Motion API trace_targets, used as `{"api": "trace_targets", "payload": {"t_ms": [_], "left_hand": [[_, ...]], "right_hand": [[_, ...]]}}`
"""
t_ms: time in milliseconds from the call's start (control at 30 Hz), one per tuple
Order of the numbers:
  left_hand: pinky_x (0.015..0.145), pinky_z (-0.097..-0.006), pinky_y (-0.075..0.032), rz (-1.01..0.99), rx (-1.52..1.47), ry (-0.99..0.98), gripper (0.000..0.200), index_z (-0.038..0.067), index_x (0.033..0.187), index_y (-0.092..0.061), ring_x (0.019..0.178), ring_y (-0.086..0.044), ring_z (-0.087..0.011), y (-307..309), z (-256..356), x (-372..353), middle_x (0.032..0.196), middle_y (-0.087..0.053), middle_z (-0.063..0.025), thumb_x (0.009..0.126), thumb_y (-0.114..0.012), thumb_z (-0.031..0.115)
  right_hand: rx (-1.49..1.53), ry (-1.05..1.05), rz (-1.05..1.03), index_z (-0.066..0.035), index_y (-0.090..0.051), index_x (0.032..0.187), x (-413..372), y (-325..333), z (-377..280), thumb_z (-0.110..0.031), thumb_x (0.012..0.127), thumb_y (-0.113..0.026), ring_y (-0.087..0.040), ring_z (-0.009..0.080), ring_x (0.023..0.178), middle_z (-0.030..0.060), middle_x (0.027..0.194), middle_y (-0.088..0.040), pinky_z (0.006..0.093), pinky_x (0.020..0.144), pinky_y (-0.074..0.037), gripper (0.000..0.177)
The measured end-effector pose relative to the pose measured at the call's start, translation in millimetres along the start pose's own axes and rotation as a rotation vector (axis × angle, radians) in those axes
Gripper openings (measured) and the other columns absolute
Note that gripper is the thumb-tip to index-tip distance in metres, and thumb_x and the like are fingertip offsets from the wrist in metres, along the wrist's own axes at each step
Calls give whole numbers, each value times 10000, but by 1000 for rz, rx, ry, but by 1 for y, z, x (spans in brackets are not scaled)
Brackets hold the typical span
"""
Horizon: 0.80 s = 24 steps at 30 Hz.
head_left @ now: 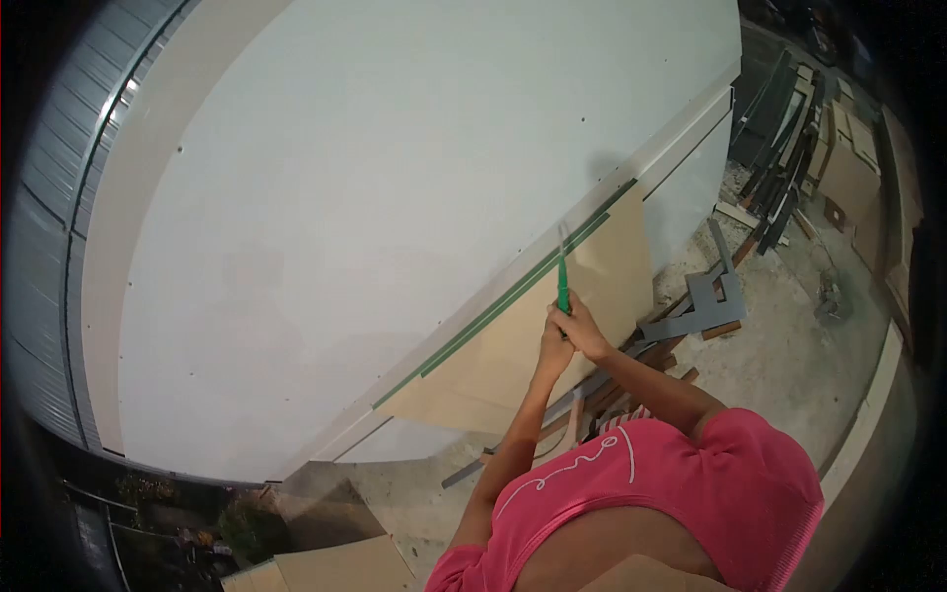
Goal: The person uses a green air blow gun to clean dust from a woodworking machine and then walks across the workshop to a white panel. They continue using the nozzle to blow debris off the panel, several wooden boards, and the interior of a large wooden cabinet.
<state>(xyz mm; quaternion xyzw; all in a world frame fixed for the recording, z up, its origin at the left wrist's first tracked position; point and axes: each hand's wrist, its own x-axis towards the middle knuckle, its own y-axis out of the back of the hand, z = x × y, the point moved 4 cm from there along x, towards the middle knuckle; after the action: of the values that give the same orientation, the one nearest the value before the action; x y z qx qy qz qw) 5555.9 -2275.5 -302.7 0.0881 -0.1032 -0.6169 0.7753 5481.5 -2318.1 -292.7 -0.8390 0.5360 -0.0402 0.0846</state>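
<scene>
Both of my hands are brought together around a slim green-handled tool (563,284) with a narrow pale tip. My left hand (554,347) is closed at the lower end of the handle. Pressed against it, my right hand (584,332) is closed around the same handle. The tip points away from me and overlaps the green edge strips (523,284) along a tan sheet (602,271). Beyond the strips lies a large white panel (345,197) with small dark dots on its face. The exact kind of tool I cannot tell.
A grey cut-out piece (705,301) and brown wooden strips lie on the concrete floor (789,316) at right. Farther back are stacked dark lengths (779,148) and cardboard boxes (848,153). Corrugated metal sheeting (39,286) runs along the left. Another tan sheet (345,567) shows at the bottom.
</scene>
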Motion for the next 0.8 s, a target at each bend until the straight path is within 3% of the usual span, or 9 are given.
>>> {"api": "trace_targets", "payload": {"t_ms": [67,167,200,267,400,467,500,633,800], "left_hand": [[731,-318,-485,-76,241,-355,552,-5,1316,-310,967,-561,-271,-9,27,28,1093,-526,-183,808,-529,-7],[805,-336,-466,-100,276,-502,556,-10,1306,-312,1031,-540,-306,-19,81,71,1119,-522,-189,800,-541,-2],[805,-336,-466,-107,281,-511,556,-10,1306,-312,1031,-540,-306,-22,103,80,1119,-522,-189,800,-541,-2],[877,-334,-415,-139,202,-189,442,-3,1238,-385,1049,-512,-250,-28,128,95,1146,-512,-168,822,-525,54],[869,-335,-418,-135,183,-275,461,-8,1247,-378,1040,-513,-260,-37,114,128,1135,-515,-166,816,-525,62],[725,-316,-487,-191,136,-238,575,-3,1298,-325,967,-562,-262,-39,117,126,1078,-532,-174,782,-573,37],[725,-316,-487,-192,141,-255,575,-3,1298,-325,967,-562,-262,-40,121,125,1078,-532,-174,782,-573,37],[852,-326,-441,-171,165,-303,574,7,1305,-325,1056,-519,-258,-43,133,128,1148,-507,-163,788,-571,32],[979,-328,-337,-122,128,-490,552,18,1318,-311,1151,-448,-265,-33,216,143,1214,-462,-156,811,-527,-18]], "right_hand": [[-11,102,142,-26,-460,1008,6,17,-42,-275,849,-547,-459,131,733,44,789,-479,276,691,-402,308],[53,272,227,-30,-467,980,33,38,-93,-276,846,-551,-455,128,726,43,778,-474,274,684,-399,292],[57,281,234,-30,-467,980,45,45,-101,-276,846,-551,-455,128,726,43,778,-474,274,684,-399,292],[87,307,205,-25,-471,954,64,56,-113,-284,845,-552,-462,127,733,48,785,-485,273,686,-399,292],[93,275,196,-24,-474,941,87,69,-112,-289,844,-557,-468,128,734,46,790,-492,277,686,-401,294],[84,301,167,-40,-492,990,92,71,-104,-266,859,-567,-438,87,729,-5,775,-457,243,671,-380,272],[85,319,169,-40,-492,990,92,72,-104,-266,859,-567,-438,87,729,-5,775,-457,243,671,-380,272],[138,270,167,-53,-483,924,79,74,-135,-250,865,-561,-427,87,725,-6,768,-447,246,673,-378,221],[-4,616,225,-33,-481,948,93,74,-216,-241,848,-556,-483,123,707,28,752,-490,276,659,-418,242]]}}
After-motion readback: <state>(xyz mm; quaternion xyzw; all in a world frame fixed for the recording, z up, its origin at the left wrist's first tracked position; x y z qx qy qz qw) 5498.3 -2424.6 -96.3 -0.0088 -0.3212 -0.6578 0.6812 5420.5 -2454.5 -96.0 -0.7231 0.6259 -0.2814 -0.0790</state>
